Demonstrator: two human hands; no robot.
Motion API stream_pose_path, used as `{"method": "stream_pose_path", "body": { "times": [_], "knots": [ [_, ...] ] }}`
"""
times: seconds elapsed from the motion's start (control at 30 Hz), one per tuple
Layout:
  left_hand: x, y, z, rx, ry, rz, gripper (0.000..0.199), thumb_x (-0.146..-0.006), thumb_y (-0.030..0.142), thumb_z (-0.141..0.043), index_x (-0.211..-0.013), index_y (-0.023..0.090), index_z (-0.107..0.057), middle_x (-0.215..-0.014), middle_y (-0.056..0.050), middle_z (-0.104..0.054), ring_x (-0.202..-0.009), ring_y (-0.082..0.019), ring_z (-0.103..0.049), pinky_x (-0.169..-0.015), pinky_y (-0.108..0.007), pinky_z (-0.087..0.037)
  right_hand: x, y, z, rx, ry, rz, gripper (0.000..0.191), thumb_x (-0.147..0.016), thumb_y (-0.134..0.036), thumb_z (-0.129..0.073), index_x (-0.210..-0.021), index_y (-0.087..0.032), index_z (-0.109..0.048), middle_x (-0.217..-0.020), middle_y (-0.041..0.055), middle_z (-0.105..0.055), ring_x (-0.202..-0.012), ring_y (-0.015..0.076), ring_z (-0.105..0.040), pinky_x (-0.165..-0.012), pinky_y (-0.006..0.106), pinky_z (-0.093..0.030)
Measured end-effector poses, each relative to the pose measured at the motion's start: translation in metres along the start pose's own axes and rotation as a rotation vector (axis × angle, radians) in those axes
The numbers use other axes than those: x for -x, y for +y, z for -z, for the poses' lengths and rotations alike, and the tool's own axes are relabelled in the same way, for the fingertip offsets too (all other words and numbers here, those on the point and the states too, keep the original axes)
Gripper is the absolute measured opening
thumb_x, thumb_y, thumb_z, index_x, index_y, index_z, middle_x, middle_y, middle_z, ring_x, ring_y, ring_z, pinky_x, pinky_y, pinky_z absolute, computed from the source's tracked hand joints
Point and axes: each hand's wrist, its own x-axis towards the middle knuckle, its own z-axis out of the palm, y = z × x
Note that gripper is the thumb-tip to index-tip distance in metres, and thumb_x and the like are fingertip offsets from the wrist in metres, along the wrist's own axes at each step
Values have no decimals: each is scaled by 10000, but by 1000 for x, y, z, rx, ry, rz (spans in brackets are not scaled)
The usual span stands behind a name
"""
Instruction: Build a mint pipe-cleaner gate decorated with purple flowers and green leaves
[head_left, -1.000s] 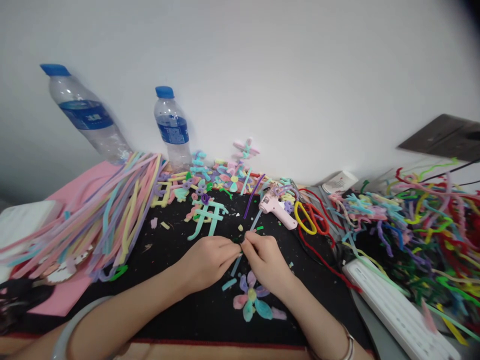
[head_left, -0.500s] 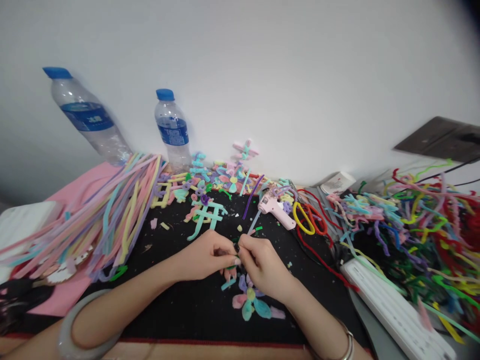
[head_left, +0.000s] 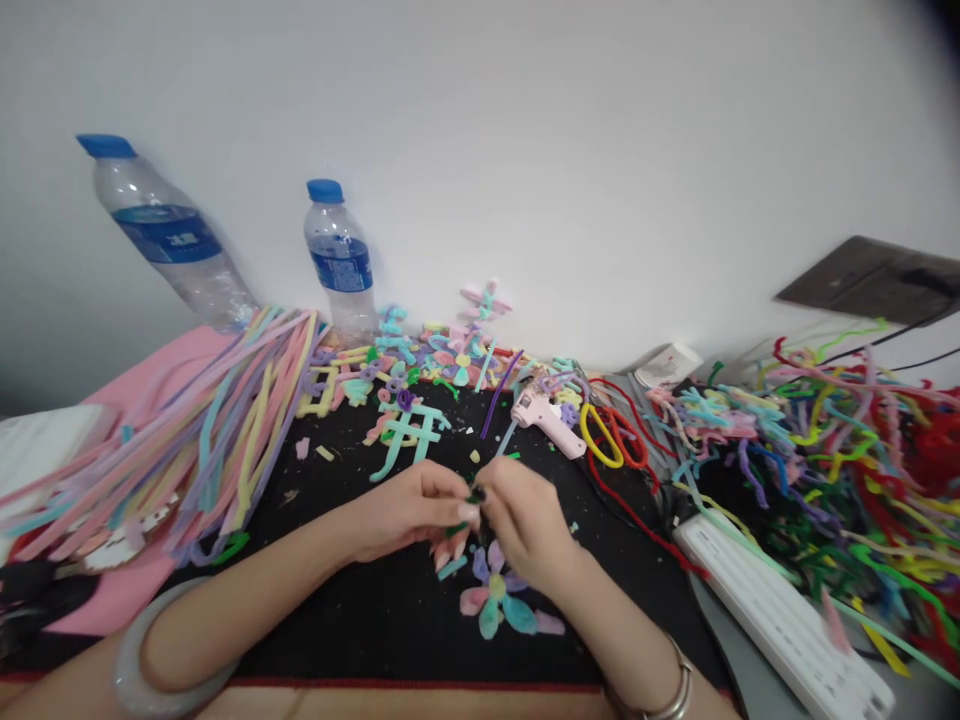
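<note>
My left hand (head_left: 421,512) and my right hand (head_left: 523,518) meet fingertip to fingertip over the black mat. Both are closed in a pinch on a small green pipe cleaner (head_left: 456,528), mostly hidden by the fingers. Just below them lies a pipe cleaner flower (head_left: 496,588) with purple, pink and teal petals around a yellow centre. A short blue piece (head_left: 452,568) rests beside it, under my left fingers. Beyond the hands sits a pink glue gun (head_left: 546,420) with its stick pointing toward me.
A mint lattice shape (head_left: 414,436) and finished pipe cleaner pieces lie toward the wall. Pastel pipe cleaners (head_left: 217,430) fan out at left near two bottles (head_left: 166,235). Yellow-handled scissors (head_left: 601,436), a power strip (head_left: 780,615) and tangled pipe cleaners (head_left: 840,480) fill the right.
My right hand has turned slightly, its knuckles shifting right and its fingers curling at the pinch. My left hand stays nearly in place. The whole view has shifted a little.
</note>
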Motion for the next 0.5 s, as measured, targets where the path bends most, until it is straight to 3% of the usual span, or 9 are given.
{"method": "stream_pose_path", "body": {
  "times": [0.07, 0.17, 0.27, 0.37, 0.5],
  "knots": [
    [-4, -2, 2, -90, 169, -80, 246, -758, 364, -685, -709, 122, -684, -601, -14, -657, -409, -48, -506, -404, -148, -373, -3, 20, 11, 134, 120, -176, 137, -874, -153, -378, -839, -194, -503, -727, 24, -569, -646, 148, -529, -604, 248, -418],
    [-7, -1, 7, -153, 318, -126, 234, -786, 349, -657, -801, 121, -708, -719, -33, -668, -462, -32, -479, -437, -143, -360, 0, 56, 37, 422, 329, -452, 121, -831, -181, -457, -944, -175, -499, -826, 65, -601, -708, 187, -565, -657, 289, -441],
    [-7, 1, 9, -100, 363, -120, 215, -771, 317, -677, -869, 129, -712, -755, -37, -657, -551, -56, -516, -500, -152, -414, 9, 88, 61, 687, 251, -656, 245, -749, -158, -517, -991, -128, -528, -945, 144, -610, -884, 273, -570, -775, 364, -430],
    [-7, 4, 10, -16, 369, -108, 212, -770, 294, -687, -908, 134, -701, -732, -29, -647, -610, -74, -555, -558, -158, -460, 15, 102, 74, 742, 177, -837, 309, -734, -173, -530, -1038, -115, -542, -983, 161, -599, -906, 282, -578, -752, 350, -435],
    [-7, 7, 9, 112, 365, -119, 257, -858, 355, -576, -911, 126, -682, -847, -74, -676, -627, -85, -592, -559, -173, -492, 16, 107, 78, 763, 96, -903, 346, -726, -180, -529, -1063, -106, -550, -947, 156, -607, -861, 272, -595, -712, 334, -433]
  ]
}}
